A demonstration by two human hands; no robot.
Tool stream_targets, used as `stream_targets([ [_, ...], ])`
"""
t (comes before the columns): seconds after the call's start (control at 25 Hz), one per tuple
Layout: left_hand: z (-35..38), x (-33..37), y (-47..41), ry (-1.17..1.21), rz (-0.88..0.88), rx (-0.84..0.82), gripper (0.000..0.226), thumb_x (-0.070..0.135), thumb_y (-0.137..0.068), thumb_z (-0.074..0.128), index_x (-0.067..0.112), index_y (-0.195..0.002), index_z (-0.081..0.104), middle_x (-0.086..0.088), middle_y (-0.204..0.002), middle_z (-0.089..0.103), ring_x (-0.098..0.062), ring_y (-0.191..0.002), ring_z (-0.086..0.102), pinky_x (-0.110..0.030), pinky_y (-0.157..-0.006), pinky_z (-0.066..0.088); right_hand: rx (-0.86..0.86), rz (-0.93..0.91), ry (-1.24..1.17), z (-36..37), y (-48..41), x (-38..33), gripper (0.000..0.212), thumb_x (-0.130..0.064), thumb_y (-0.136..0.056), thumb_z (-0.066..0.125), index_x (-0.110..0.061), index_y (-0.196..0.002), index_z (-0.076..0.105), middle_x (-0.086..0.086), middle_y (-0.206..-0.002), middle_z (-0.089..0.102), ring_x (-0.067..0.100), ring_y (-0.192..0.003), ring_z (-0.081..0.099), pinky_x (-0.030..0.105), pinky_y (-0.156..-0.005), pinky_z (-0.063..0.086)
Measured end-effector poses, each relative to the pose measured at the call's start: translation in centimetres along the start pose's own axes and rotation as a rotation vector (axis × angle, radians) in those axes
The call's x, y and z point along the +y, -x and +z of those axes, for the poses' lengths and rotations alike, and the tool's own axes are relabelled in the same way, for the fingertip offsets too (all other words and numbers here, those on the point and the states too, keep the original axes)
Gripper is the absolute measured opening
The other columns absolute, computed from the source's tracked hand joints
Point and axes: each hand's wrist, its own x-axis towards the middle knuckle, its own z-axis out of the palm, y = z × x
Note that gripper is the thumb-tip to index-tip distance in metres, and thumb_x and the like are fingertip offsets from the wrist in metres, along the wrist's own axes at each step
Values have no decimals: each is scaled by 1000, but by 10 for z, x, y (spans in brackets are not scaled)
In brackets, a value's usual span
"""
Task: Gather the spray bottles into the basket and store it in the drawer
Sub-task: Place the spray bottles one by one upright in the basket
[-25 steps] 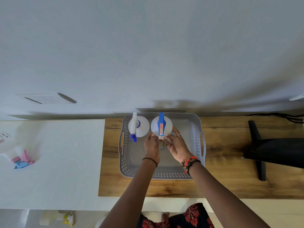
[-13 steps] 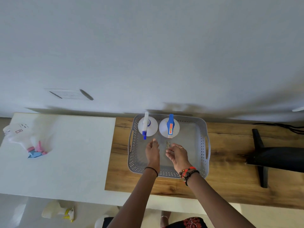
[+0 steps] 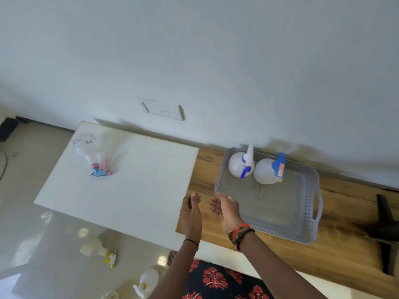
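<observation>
Grey plastic basket (image 3: 280, 231) sits on a wooden desk (image 3: 323, 260) by the wall; two white spray bottles stand side by side in its far left corner, the blue-and-white-trigger bottle (image 3: 237, 164) and the blue-trigger bottle (image 3: 265, 172); a pink-trigger bottle (image 3: 85, 146) lies on its side on the white desk (image 3: 133, 186) further left; a yellow-trigger bottle (image 3: 92, 249) and a round bottle (image 3: 150, 277) are on the floor; the left hand (image 3: 191, 210) and right hand (image 3: 226, 209) hover at the basket's near left corner, holding nothing, fingers loosely curled and apart.
</observation>
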Motion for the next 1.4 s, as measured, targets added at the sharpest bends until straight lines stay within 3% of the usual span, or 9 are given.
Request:
stream_targets([
  [0.12, -51, 10, -32, 67, -5, 76, 23, 27, -100, 46, 13, -103, 64, -1, -99, 70, -21, -102, 66, -40, -95, 50, -44, -17, 52, 51, 3, 9, 10, -6, -95, 46, -6, -96, 56, 9, -75, 58, 18, -63, 57, 26, -59, 50],
  [0.36, -158, 32, -121, 53, 34, 224, 27, 25, -100, 44, 7, -109, 62, -4, -102, 69, -24, -106, 65, -45, -99, 49, -155, -39, 122, 172, -3, 22, 7, -2, -92, 49, -5, -86, 53, 10, -72, 56, 18, -61, 54, 26, -63, 51],
  [0.6, -260, 59, -233, -121, 69, 346, 27, 20, -98, 47, 2, -113, 61, -16, -114, 67, -29, -108, 60, -25, -86, 39, -260, -72, 192, 297, -18, 28, 18, -1, -92, 47, -8, -76, 48, 8, -73, 50, 15, -66, 50, 25, -76, 52],
  [0.76, -312, 81, -300, -173, 102, 373, 30, 18, -97, 47, 2, -120, 58, -15, -125, 62, -28, -116, 57, -23, -90, 37, -311, -93, 308, 369, -32, 30, 19, -3, -93, 47, -10, -74, 46, 5, -72, 47, 13, -64, 47, 24, -77, 51],
  [0.92, -335, 91, -359, -233, 9, 233, 46, 30, -95, 53, 8, -134, 45, -16, -138, 51, -29, -126, 50, -34, -101, 40, -347, -102, 486, 427, -52, 37, 21, -8, -93, 45, -14, -73, 44, 2, -69, 43, 12, -61, 42, 32, -98, 47],
  [1.12, -337, 104, -414, -400, 109, -12, 86, 28, -84, 72, 13, -151, 21, -12, -157, 24, -30, -142, 33, -44, -117, 33, -394, -108, 673, 487, -74, 47, 26, -24, -96, 43, -15, -72, 43, -1, -71, 42, 15, -68, 43, 33, -95, 45],
  [1.2, -336, 111, -431, -460, 170, -106, 98, 24, -78, 78, 15, -153, 16, -9, -159, 19, -29, -144, 29, -46, -118, 31, -427, -81, 684, 499, -77, 49, 26, -30, -97, 41, -10, -83, 50, -1, -69, 45, 12, -62, 45, 27, -84, 50],
  [1.28, -336, 118, -445, -564, 194, -216, 107, 23, -72, 84, 19, -154, 15, -9, -157, 20, -27, -143, 28, -46, -118, 31, -470, -86, 723, 507, -79, 50, 30, -34, -98, 40, -8, -94, 54, -1, -73, 48, 12, -63, 46, 19, -67, 45],
  [1.4, -335, 119, -454, -724, 218, -282, 104, 22, -65, 88, 22, -148, 26, -14, -145, 31, -28, -137, 32, -41, -112, 37, -543, -122, 792, 511, -84, 52, 49, -35, -100, 36, 0, -134, 47, 9, -109, 49, 22, -100, 47, 33, -103, 42],
])
